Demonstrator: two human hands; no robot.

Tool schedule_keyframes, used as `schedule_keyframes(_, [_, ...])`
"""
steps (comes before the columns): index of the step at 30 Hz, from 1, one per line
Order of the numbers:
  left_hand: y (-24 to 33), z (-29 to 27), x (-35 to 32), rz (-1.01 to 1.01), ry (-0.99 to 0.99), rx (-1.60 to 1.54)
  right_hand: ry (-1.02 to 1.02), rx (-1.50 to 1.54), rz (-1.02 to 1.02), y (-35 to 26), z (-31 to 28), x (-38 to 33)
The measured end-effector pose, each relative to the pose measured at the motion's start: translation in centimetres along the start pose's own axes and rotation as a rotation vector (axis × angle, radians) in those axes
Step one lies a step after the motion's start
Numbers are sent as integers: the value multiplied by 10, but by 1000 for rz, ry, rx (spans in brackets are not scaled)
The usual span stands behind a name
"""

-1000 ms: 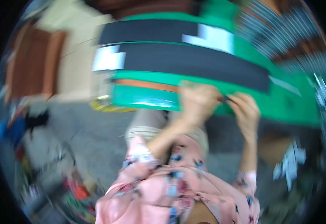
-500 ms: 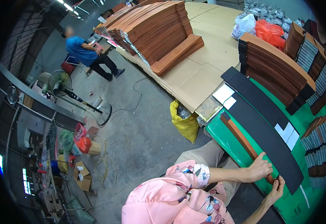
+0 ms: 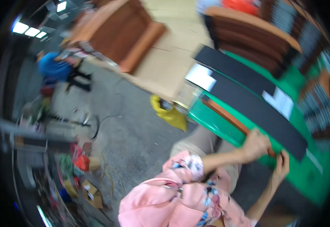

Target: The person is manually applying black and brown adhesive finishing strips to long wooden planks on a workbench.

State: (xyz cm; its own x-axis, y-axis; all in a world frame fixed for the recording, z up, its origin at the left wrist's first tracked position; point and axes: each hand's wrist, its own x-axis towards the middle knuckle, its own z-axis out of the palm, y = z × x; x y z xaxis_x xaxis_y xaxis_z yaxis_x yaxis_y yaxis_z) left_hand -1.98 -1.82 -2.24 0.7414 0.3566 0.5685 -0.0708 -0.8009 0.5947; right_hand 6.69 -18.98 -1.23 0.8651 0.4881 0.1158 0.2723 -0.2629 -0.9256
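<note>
Brown strip [image 3: 226, 115], left hand [image 3: 256, 145] closed around it; right hand [image 3: 281, 166] by its end, hold unclear. View has turned since.

1. a long, narrow strip [image 3: 227, 115], orange-brown, its surface detail blurred.
2. it lies right of the scene's middle, slanting from a far left end to a near right end.
3. its left stretch shows uncovered; farther right it is hidden for a bit, then a short brown piece shows again near the right end.
</note>
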Motion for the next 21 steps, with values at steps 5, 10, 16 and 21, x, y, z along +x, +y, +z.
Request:
schedule_keyframes(5, [-18,-38,5,-28,-78,25,-73,-201,-220,-52,39,15])
schedule_keyframes(10, [-11,-28,12,-76,-186,-67,-28,-378,-343,-37,26,11])
schedule_keyframes(16, [-3,-25,8,-120,-187,-71,-33,-496,-426,-26,19,10])
schedule_keyframes(21, [-3,-25,8,-132,-200,-50,-68,-523,-466,-25,18,12])
